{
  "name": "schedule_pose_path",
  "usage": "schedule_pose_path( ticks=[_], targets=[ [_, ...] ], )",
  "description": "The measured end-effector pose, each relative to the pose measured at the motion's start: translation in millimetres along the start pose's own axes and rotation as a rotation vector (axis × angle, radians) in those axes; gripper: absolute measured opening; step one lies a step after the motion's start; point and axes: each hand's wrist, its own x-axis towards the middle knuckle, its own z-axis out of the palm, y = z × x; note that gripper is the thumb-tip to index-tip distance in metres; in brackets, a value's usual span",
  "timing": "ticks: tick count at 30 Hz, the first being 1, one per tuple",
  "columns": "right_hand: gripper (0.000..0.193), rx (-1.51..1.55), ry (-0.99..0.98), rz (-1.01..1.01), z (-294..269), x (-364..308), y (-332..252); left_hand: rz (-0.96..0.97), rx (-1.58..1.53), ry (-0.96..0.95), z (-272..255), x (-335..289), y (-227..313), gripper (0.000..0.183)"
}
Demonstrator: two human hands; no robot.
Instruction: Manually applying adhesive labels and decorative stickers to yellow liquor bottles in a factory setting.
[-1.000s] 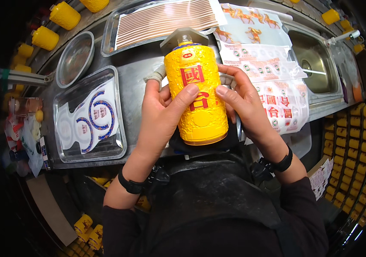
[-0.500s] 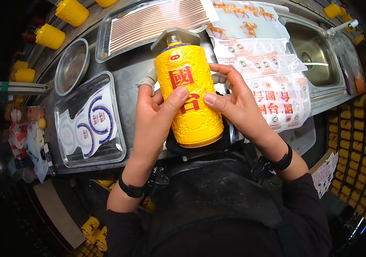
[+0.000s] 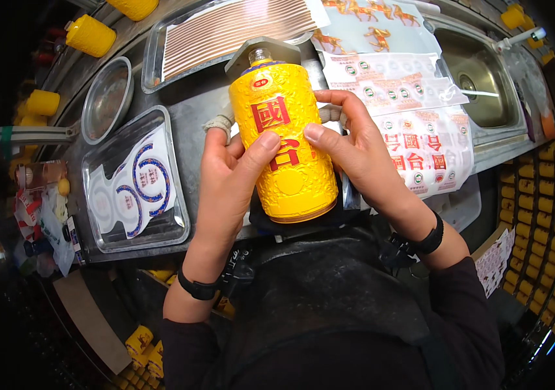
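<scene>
Yellow and embossed, the bottle (image 3: 284,140) is held nearly upright over the metal counter (image 3: 193,130), its long axis running from the base near the person's chest up to the neck, which tips slightly away and to the left. Red characters on its front face the camera. The left hand (image 3: 228,179) wraps the bottle's left side, thumb laid flat across the front over the red mark, fingers curled behind. The right hand (image 3: 352,146) cups the right side, its thumb pressed on the front beside the other thumb, fingers bent around the upper flank. Both hands grip it between them.

Just left of the hands lies a clear tray (image 3: 131,185) with curved blue-and-white stickers. Behind the bottle sits a second tray (image 3: 225,32) of striped strips. To the right, sheets of red-and-white labels (image 3: 420,140) spread toward a sink (image 3: 479,78). A round metal bowl (image 3: 105,97) and yellow caps (image 3: 89,36) stand further left.
</scene>
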Motion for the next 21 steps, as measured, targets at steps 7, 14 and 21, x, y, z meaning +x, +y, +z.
schedule_pose_path(
  ticks=[7, 14, 21],
  targets=[
    [0.054, -0.010, -0.026, 0.037, -0.4, -3.6, -2.6, -0.014, -0.022, 0.002, 0.2, -1.2, 2.6, 0.056],
    [0.056, -0.253, 0.070, -0.069, -3.3, 6.6, -8.3, 0.074, -0.098, -0.009, -2.0, 5.7, 4.0, 0.054],
    [0.056, -0.297, 0.117, -0.167, 6.1, 23.4, -1.6, 0.082, -0.079, -0.034, -6.3, 10.5, 4.1, 0.050]
  ],
)
